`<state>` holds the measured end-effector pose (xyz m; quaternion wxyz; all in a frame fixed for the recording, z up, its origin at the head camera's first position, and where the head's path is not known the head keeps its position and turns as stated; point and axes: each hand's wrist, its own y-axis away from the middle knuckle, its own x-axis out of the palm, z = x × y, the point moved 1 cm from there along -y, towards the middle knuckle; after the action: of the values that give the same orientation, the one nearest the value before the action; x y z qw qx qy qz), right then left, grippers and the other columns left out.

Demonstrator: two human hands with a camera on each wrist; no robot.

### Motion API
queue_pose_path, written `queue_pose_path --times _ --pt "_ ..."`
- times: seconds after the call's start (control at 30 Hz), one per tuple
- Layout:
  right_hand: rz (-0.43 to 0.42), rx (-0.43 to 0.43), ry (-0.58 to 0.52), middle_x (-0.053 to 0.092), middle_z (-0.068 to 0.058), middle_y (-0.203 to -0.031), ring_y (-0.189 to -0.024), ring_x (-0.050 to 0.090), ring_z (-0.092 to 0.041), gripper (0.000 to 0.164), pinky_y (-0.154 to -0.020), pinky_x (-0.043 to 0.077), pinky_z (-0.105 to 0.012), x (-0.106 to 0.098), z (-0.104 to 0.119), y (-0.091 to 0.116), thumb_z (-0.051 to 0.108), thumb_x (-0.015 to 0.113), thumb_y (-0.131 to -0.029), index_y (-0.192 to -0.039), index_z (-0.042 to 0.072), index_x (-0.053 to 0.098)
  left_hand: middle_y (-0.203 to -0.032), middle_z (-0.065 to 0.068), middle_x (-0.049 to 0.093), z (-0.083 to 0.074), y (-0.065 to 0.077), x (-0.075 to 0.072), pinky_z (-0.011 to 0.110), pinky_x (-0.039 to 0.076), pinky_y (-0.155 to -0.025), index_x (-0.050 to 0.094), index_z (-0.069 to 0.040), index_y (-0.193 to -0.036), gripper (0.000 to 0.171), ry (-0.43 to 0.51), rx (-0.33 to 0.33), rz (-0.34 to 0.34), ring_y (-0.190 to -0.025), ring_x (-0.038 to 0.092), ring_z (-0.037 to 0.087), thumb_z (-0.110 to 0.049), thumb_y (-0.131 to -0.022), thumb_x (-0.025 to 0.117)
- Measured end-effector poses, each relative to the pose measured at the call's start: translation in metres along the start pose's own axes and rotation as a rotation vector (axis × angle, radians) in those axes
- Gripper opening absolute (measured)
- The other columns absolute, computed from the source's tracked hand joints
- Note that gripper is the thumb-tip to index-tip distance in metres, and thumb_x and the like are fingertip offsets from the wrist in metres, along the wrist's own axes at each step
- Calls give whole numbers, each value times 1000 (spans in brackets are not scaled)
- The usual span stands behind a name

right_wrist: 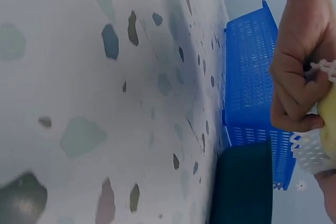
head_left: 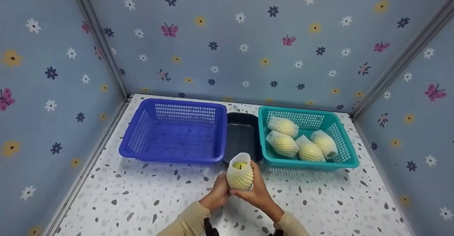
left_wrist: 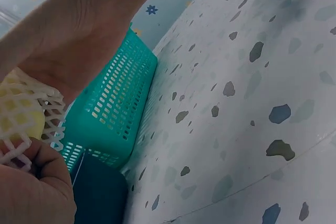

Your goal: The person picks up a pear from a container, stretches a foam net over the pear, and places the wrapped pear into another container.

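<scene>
A yellow-green fruit (head_left: 240,165) with a dark stem sits inside a white foam net sleeve (head_left: 240,180), held up in front of the dark tray. My right hand (head_left: 259,192) grips the netted fruit from the right, thumb across its lower front. On the other side, my left hand (head_left: 220,190) has curled fingers pinching the net near its lower end, as the right wrist view shows with the left hand (right_wrist: 299,82) beside the net's edge. Part of the fruit (left_wrist: 21,119) shows yellow through the mesh in the left wrist view.
A blue-purple basket (head_left: 173,159) with nothing in it stands at the left. The dark tray (head_left: 243,136) sits between it and a teal basket (head_left: 308,164), which holds several netted fruits (head_left: 282,143). Flowered panels (head_left: 227,51) enclose the speckled table (head_left: 142,200).
</scene>
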<state>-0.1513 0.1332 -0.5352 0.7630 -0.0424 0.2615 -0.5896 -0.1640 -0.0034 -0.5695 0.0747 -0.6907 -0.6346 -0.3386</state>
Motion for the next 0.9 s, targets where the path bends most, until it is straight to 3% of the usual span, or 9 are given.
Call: queue_pose_path --times 0.17,0.4,0.6,0.7,0.9 --pt "-48 -30 1 49 -19 -124 -105 51 -20 92 -88 44 -32 -2 12 -7 3 86 -62 -135 -11 31 -69 -3 54 -5 1 1 18 38 -49 56 -9 -94 17 -123 0 -31 -52 44 5 -20 -101 44" --pt "-32 -50 -28 48 -21 -122 -103 52 -28 87 -84 48 -36 -22 22 -26 -4 83 -61 -131 -12 32 -75 2 51 -22 1 -1 22 43 -54 50 1 -103 24 -412 102 46 -58 47 10 -18 -104 35" --pt "-79 -28 30 44 -24 -125 -103 50 -30 86 -82 47 -38 -57 32 -50 -6 81 -61 -130 -9 30 -86 11 59 -49 -2 -6 28 44 -60 50 2 -110 18 -696 276 98 -68 50 14 -7 -100 39" --pt "-106 -30 80 43 -25 -124 -101 51 -31 85 -78 48 -38 -78 31 -63 -7 80 -62 -129 -8 29 -88 11 59 -65 -5 -11 31 45 -66 52 2 -110 18 -829 392 74 -76 53 19 -3 -96 42" --pt "-143 18 142 41 -21 -125 -98 51 -30 90 -74 49 -40 -125 -1 -83 -4 84 -63 -130 -3 24 -88 4 57 -89 -18 -26 35 44 -74 59 -3 -100 10 -1103 612 -12 -82 52 20 -3 -91 54"
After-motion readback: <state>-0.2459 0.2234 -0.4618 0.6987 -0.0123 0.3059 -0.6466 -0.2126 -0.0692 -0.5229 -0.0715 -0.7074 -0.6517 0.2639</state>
